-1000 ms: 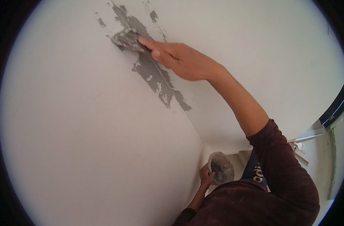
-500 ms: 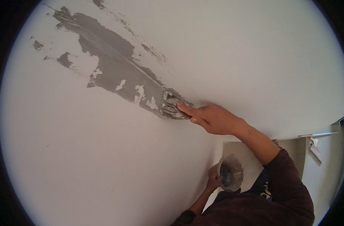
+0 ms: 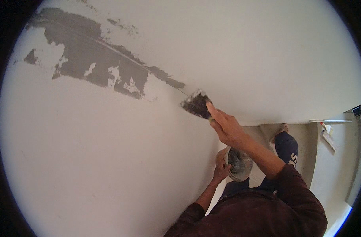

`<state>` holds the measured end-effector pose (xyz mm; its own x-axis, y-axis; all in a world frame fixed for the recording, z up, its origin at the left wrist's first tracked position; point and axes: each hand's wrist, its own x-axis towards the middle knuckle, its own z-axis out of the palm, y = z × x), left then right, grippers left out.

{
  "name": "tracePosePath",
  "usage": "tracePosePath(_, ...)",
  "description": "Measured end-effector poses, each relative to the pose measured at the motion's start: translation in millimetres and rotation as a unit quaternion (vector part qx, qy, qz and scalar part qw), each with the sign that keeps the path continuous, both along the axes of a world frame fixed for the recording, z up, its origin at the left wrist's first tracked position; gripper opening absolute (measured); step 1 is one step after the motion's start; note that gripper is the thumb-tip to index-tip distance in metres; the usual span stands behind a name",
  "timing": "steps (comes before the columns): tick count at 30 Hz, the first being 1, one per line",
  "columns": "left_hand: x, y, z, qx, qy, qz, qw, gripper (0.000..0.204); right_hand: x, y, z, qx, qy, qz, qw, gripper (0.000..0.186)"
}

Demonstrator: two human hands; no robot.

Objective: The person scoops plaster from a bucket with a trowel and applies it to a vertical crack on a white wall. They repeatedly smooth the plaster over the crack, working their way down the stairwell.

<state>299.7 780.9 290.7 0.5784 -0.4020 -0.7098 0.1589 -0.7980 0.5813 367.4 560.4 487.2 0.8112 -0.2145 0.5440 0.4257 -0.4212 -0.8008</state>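
Observation:
In my right hand [image 3: 228,124] is a putty knife [image 3: 196,104], its dark blade smeared with white and grey. My fingers are closed round the handle, one of them stretched along the blade. The blade lies at or just off the white wall [image 3: 121,158], past the lower right end of a ragged grey patch [image 3: 97,55]. A thin line runs along that patch toward the blade. Lower down, my left hand [image 3: 221,170] grips the rim of a stained bucket [image 3: 243,164] with grey residue inside. Its thumb is over the rim; the other fingers are partly hidden.
Below are my legs in dark trousers [image 3: 286,147] and a foot on the floor. At the right, a ledge [image 3: 326,170] carries a flat tool with a pale blade [image 3: 328,141] and a long straight bar [image 3: 330,121].
The putty knife has moved down and right along the wall, off the grey patch's end. The whole view has shifted, so the patch sits farther up and left. The bucket remains in my left hand.

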Motion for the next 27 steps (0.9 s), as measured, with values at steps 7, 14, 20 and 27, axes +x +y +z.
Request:
tracePosePath(7,-6.9,-0.3,1.0,-0.040,0.055,0.052,0.996,0.056,67.0,26.6,-24.2,0.018,-0.125,-0.112,0.986,0.053)
tracePosePath(14,-23.4,11.0,-49.1,-0.116,-0.014,0.067,0.991,0.062,82.1,27.9,-38.6,0.028,-0.050,-0.122,0.991,0.056)
tracePosePath(20,-10.9,9.0,-34.3,-0.215,-0.192,0.005,0.958,0.072,91.8,28.2,-34.1,-0.117,-0.007,-0.215,0.969,0.075)
tracePosePath(27,-10.1,12.6,-40.4,-0.211,-0.163,0.018,0.964,0.070,57.4,35.9,-48.2,-0.132,0.135,-0.207,0.960,0.072)
